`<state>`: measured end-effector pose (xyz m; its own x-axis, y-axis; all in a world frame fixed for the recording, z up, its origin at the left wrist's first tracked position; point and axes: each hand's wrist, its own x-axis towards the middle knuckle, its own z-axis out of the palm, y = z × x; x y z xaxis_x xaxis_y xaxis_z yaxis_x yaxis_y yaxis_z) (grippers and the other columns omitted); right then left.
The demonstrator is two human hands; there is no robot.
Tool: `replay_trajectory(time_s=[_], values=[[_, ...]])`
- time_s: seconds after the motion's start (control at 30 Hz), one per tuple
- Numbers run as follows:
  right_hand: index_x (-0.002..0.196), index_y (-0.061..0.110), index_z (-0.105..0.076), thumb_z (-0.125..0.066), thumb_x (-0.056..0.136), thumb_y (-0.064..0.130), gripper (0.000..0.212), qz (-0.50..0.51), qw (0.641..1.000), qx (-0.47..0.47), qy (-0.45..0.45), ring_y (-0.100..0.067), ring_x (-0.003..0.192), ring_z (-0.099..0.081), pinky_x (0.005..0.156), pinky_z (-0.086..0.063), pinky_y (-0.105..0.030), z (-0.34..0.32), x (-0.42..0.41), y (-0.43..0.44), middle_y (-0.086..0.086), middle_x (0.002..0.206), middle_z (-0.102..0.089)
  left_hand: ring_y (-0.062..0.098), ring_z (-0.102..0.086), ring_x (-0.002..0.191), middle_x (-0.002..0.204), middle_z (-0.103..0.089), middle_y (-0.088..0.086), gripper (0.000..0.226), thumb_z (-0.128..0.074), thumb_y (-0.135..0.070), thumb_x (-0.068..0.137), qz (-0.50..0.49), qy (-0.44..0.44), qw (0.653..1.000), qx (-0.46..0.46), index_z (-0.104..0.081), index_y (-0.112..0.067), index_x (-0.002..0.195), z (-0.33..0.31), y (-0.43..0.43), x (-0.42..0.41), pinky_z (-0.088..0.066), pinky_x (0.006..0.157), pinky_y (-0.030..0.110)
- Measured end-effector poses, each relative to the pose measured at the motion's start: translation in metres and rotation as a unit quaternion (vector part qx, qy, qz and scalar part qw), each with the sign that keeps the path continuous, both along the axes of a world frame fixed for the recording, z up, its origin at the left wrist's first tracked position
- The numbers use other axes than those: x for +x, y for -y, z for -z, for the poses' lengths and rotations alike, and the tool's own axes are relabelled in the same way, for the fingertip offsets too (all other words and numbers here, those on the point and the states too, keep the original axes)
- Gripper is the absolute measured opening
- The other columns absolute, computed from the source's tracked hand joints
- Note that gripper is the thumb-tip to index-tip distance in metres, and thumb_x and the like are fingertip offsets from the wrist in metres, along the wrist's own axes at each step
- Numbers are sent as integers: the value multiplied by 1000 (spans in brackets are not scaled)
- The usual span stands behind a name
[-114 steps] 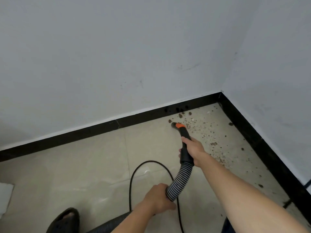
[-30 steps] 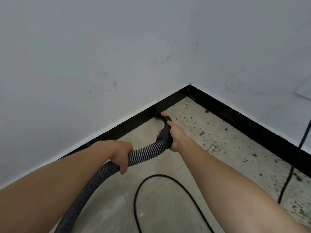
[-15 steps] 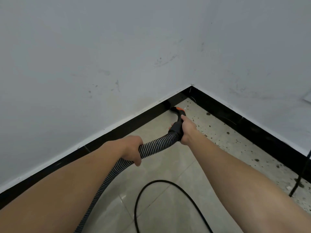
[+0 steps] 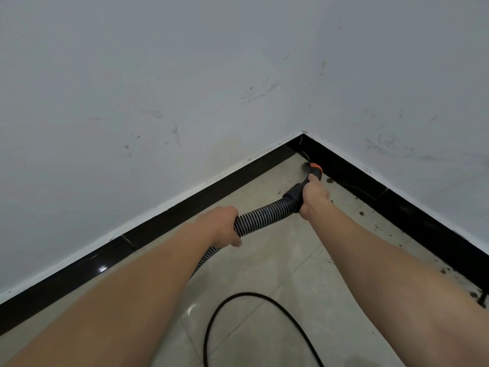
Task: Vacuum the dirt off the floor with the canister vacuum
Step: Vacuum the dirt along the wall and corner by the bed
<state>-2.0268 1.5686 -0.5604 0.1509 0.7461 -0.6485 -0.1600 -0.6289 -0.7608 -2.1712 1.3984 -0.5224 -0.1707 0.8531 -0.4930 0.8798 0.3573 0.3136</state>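
The vacuum's black nozzle with an orange tip [image 4: 315, 167] points into the floor corner, close to the black skirting. My right hand [image 4: 313, 196] grips the black handle just behind the tip. My left hand [image 4: 225, 225] holds the ribbed grey hose [image 4: 264, 214] further back, and the hose drops out of sight under my left forearm. Brown dirt crumbs [image 4: 361, 213] lie scattered on the beige tiles along the right skirting. The canister itself is out of view.
A black power cord [image 4: 238, 296] loops across the tiles between my arms. Two white walls meet at the corner [image 4: 304, 132], each edged with black skirting [image 4: 185, 205]. More crumbs [image 4: 473, 294] and a dark cable end sit at the right edge.
The nozzle has moved right along the skirting and deeper into the corner. Both hands kept their grips and followed it. The dirt near the left skirting is gone.
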Motion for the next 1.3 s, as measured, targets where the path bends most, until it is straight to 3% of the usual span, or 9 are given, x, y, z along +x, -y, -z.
replay_trajectory(time_s=[0.17, 0.33, 0.47, 0.57, 0.67, 0.8, 0.97, 1.17, 1.3], values=[[142, 9, -48, -62, 96, 42, 59, 9, 999, 10, -34, -31, 99, -56, 82, -51, -47, 1, 12, -14, -13, 133, -57, 20, -57, 95, 104, -57, 1, 43, -72, -42, 81, 8, -7, 1000, 28, -52, -19, 112, 0, -13, 18, -52, 87, 39], [149, 7, -38, -56, 100, 39, 60, -4, 999, 21, -48, -35, 115, -56, 80, -45, -44, -7, 4, -19, -15, 137, -52, 19, -58, 98, 108, -58, 2, 44, -71, -38, 84, -18, 13, 999, 31, -50, -18, 116, -4, -10, 19, -53, 87, 37], [143, 8, -44, -57, 98, 44, 59, -69, 996, 0, -59, -30, 86, -60, 60, -51, -41, -7, 11, -6, -13, 112, -60, 17, -57, 99, 108, -57, -1, 42, -74, -33, 82, 8, 12, 1000, 21, -50, -20, 115, -11, -1, 21, -52, 89, 35], [124, 6, -50, -55, 99, 42, 44, -70, 995, -18, -70, -29, 80, -62, 62, -54, -41, -1, 16, 10, -13, 101, -62, 15, -56, 99, 104, -55, -4, 39, -76, -28, 79, 17, 5, 1000, -7, -50, -25, 107, -14, 9, 15, -52, 90, 34], [125, 6, -54, -57, 97, 46, 49, -51, 994, -38, -91, -31, 79, -65, 62, -57, -42, 11, 19, 39, -13, 99, -65, 14, -55, 97, 98, -52, -9, 40, -77, -24, 76, 38, -28, 998, -38, -48, -29, 103, -17, 21, 5, -52, 89, 33], [120, 11, -51, -56, 99, 43, 39, 52, 994, -44, -91, -27, 79, -60, 60, -51, -36, 14, 37, 67, -9, 96, -60, 13, -54, 98, 98, -51, -11, 42, -78, -23, 76, 56, -41, 997, -38, -50, -28, 108, -20, 31, 7, -51, 84, 28], [129, 5, -54, -58, 97, 43, 49, 169, 979, -42, -102, -26, 77, -57, 76, -51, -44, 18, 80, 85, -6, 88, -57, 14, -56, 97, 105, -57, -6, 42, -79, -25, 74, 96, -54, 994, -21, -54, -26, 108, -28, 25, 32, -51, 85, 31], [140, 6, -48, -59, 97, 44, 59, 116, 979, -33, -165, -31, 97, -63, 74, -55, -47, 4, 105, 66, -13, 119, -62, 15, -56, 94, 103, -56, -4, 39, -75, -30, 77, 134, -65, 989, 11, -53, -24, 108, -34, 14, 62, -51, 84, 32], [144, 7, -44, -60, 97, 44, 62, 100, 980, -23, -171, -37, 114, -61, 90, -55, -53, -6, 99, 45, -16, 133, -58, 16, -57, 92, 101, -57, -3, 37, -73, -36, 78, 127, -69, 989, 36, -53, -24, 107, -35, 8, 69, -53, 84, 36]])
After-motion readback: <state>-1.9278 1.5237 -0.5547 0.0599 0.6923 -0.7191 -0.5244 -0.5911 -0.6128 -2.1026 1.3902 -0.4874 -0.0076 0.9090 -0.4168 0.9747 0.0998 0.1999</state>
